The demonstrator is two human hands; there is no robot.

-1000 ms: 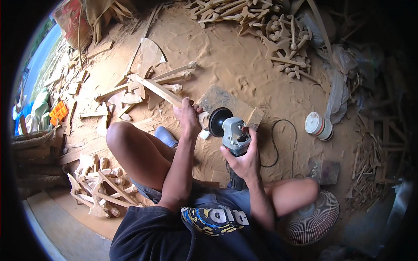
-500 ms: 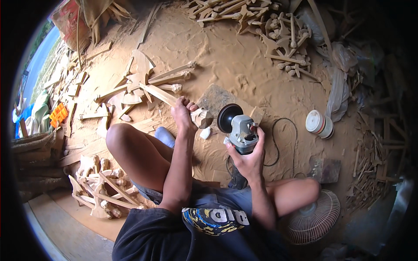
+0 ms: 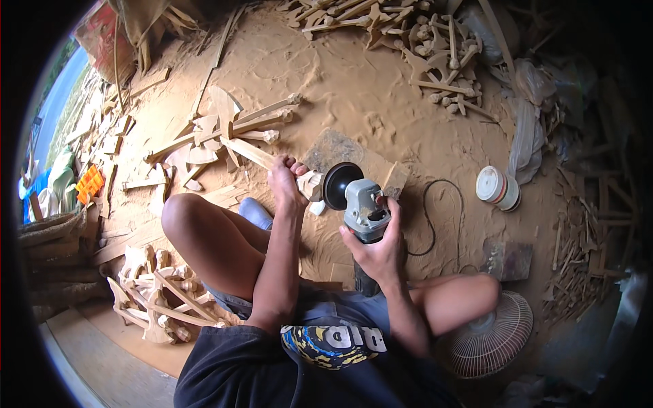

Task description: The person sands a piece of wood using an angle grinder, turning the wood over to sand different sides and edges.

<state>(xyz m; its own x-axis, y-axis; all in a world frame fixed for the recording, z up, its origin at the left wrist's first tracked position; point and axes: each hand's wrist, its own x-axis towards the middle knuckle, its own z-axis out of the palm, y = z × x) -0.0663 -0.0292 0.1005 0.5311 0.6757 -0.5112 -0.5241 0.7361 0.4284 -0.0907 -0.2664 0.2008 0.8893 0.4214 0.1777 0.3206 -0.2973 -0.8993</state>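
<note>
My left hand (image 3: 286, 180) is closed around a carved wooden piece (image 3: 248, 151), a pale shaft with a chunky faceted knob at its near end. The shaft points away to the upper left. In my right hand (image 3: 381, 248) is a grey angle grinder (image 3: 366, 207), gripped around its body with the thumb and fingers. Its round black disc (image 3: 342, 185) meets the knob's right side in this view; firm contact I cannot tell. Beyond my left hand lies a loose heap of carved wooden pieces (image 3: 221, 122).
A large pile of similar pieces (image 3: 442, 58) lies at the far right, and another heap (image 3: 156, 292) beside my left knee. A white tub (image 3: 496, 188), the black cord (image 3: 435, 238) and a round fan grille (image 3: 493, 340) are on the right. Sawdust covers the ground (image 3: 326, 81).
My right hand has brought the grinder leftward, closing the gap between its disc and the wooden knob. My left hand keeps its grip and has hardly moved.
</note>
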